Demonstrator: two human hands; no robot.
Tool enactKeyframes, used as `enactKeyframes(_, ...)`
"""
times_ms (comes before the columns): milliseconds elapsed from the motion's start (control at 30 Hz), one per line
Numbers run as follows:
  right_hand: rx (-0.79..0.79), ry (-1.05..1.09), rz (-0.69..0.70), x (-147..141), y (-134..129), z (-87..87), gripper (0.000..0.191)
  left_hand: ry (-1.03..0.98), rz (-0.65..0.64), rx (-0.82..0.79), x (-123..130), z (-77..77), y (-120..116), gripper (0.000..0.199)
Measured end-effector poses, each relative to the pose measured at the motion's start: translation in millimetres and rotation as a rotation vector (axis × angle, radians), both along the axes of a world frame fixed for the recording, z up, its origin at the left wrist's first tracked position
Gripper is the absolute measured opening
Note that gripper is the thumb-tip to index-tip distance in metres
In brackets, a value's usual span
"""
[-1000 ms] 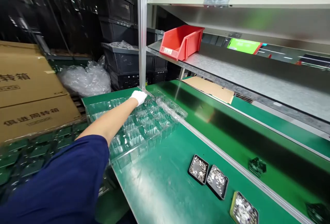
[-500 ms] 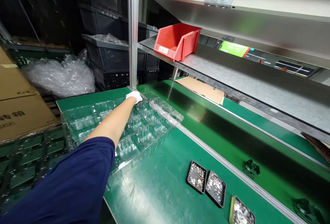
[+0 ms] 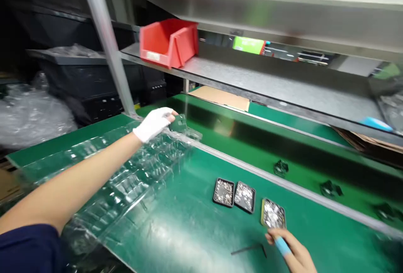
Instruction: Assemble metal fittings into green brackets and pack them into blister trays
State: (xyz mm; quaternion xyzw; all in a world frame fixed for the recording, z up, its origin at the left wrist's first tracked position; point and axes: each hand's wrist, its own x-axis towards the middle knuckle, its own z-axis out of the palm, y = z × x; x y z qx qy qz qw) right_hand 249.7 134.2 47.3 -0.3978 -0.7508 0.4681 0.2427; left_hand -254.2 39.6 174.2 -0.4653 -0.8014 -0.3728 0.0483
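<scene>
My left hand [image 3: 155,123], in a white glove with bare fingertips, grips a thin transparent plastic part [image 3: 179,123] above the far end of the clear compartment tray [image 3: 129,180]. At the lower right, my right hand [image 3: 291,248] has blue tape round one finger. Its fingers are pressed together at the near edge of a small tray of metal pieces [image 3: 273,215]; whether they hold anything is too small to tell. Two more small trays of metal bits [image 3: 223,192] [image 3: 244,196] stand to the left of it. A dark L-shaped tool [image 3: 248,248] lies on the green table.
A metal rail [image 3: 239,165] divides the table [image 3: 176,231] from a green strip with dark clear parts [image 3: 281,168]. Above is a shelf [image 3: 252,76] with a red bin [image 3: 170,42]. An upright post [image 3: 108,42] stands beyond my left hand; black crates [image 3: 85,76] are behind.
The view has swung right. My left hand has lifted off the tray's far end, with a clear part now visible in it. My right hand and the L-shaped tool have come into view.
</scene>
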Motion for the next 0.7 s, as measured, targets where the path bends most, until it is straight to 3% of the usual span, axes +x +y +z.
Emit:
enactKeyframes(33, -0.037, 0.038, 0.029, -13.0, -6.9, 8.1, 0.043, 0.045, -0.094, 0.002, 33.4, -1.6, 0.5, 0.026)
enactKeyframes(100, -0.147, 0.103, 0.15, -38.3, -18.4, 18.1, 0.037, 0.288, -0.465, -0.126, 103.1, -8.1, -4.2, 0.021)
enactKeyframes(200, -0.353, 0.265, 0.254, -64.2, -30.0, 17.5, 0.049, 0.495, -0.996, -0.315, 195.8, -24.0, -20.2, 0.029)
enactKeyframes(267, -0.447, 0.313, 0.287, -71.1, -35.3, 12.0, 0.053, 0.657, -1.243, -0.323, 239.5, -39.6, -30.0, 0.034)
enactKeyframes(333, -0.458, 0.327, 0.315, -72.0, -37.6, 6.2, 0.05, 0.775, -1.396, -0.279, 267.3, -57.0, -35.7, 0.035)
enactKeyframes(400, -0.435, 0.335, 0.339, -69.5, -35.4, 0.2, 0.049, 0.811, -1.449, -0.249, 282.4, -69.7, -38.0, 0.033)
enactKeyframes(467, -0.405, 0.329, 0.365, -65.4, -28.8, -6.0, 0.052, 0.855, -1.443, -0.175, 288.8, -71.0, -37.5, 0.03)
enactKeyframes(533, -0.341, 0.27, 0.387, -61.0, -20.5, -11.2, 0.054, 0.922, -1.457, -0.029, 288.6, -59.3, -33.1, 0.028)
enactKeyframes(600, -0.231, 0.174, 0.406, -58.2, -14.0, -14.1, 0.055, 0.909, -1.412, -0.005, 281.0, -40.5, -21.3, 0.029)
enactKeyframes(633, -0.17, 0.125, 0.427, -58.0, -12.2, -14.4, 0.055, 0.838, -1.328, -0.1, 274.2, -31.7, -12.1, 0.029)
enactKeyframes(700, -0.045, 0.044, 0.518, -61.0, -11.1, -13.5, 0.057, 0.635, -0.938, -0.396, 255.9, -21.6, 11.9, 0.029)
